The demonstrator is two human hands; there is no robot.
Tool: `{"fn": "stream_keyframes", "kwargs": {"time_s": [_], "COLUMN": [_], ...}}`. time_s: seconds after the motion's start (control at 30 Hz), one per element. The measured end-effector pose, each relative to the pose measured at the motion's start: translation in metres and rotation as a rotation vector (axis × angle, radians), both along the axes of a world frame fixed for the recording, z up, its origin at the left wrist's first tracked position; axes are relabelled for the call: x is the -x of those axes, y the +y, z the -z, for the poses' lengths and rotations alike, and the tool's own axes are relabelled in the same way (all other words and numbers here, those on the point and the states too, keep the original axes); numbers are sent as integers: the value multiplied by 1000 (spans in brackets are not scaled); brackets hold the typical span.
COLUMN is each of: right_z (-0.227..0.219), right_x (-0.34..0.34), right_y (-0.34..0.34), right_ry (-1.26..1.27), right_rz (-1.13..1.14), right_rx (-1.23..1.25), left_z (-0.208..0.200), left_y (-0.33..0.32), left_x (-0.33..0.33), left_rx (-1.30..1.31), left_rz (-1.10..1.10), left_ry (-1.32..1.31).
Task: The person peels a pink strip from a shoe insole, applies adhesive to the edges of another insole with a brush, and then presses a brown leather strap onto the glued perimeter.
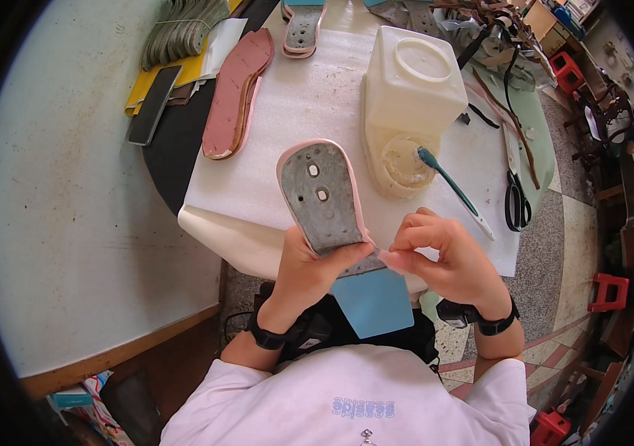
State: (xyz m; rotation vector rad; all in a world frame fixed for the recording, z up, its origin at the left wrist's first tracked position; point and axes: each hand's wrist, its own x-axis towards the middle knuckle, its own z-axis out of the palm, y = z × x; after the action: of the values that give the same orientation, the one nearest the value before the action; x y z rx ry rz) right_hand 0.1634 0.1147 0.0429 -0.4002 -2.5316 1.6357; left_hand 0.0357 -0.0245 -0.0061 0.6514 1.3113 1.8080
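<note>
A grey shoe insole with two small oval holes and a pale pink edging is held up over the near edge of the table. My left hand grips its narrow middle, thumb on the grey face, other fingers behind. A light blue sheet-like part covers the insole's near end. At the insole's right edge, my right hand pinches a pale pink strip between thumb and forefinger, beside my left thumb. The strip runs on from the edging; its end is hidden in the fingers.
A cut-open plastic jug of pale paste stands beyond my right hand, with a green-handled brush in its opening. Scissors lie at right. Pink insoles, a phone and stacked grey pieces lie at far left.
</note>
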Motion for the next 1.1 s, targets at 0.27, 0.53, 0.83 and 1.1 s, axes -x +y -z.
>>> {"fn": "stream_keyframes", "kwargs": {"time_s": [0.27,0.53,0.83,1.1], "right_z": [-4,-6,-12,-1], "right_x": [-2,3,1,5], "right_y": [-10,-6,-10,-18], "right_ry": [182,203,114,231], "right_rz": [148,125,37,80], "right_rx": [-157,-140,-104,-324], "left_z": [-3,-2,6,6], "left_y": [-4,-2,0,0], "left_x": [-3,1,1,-3], "left_rx": [-23,-46,-160,-188], "left_rz": [-71,-89,-88,-74], "left_ry": [-46,-58,35,45]}}
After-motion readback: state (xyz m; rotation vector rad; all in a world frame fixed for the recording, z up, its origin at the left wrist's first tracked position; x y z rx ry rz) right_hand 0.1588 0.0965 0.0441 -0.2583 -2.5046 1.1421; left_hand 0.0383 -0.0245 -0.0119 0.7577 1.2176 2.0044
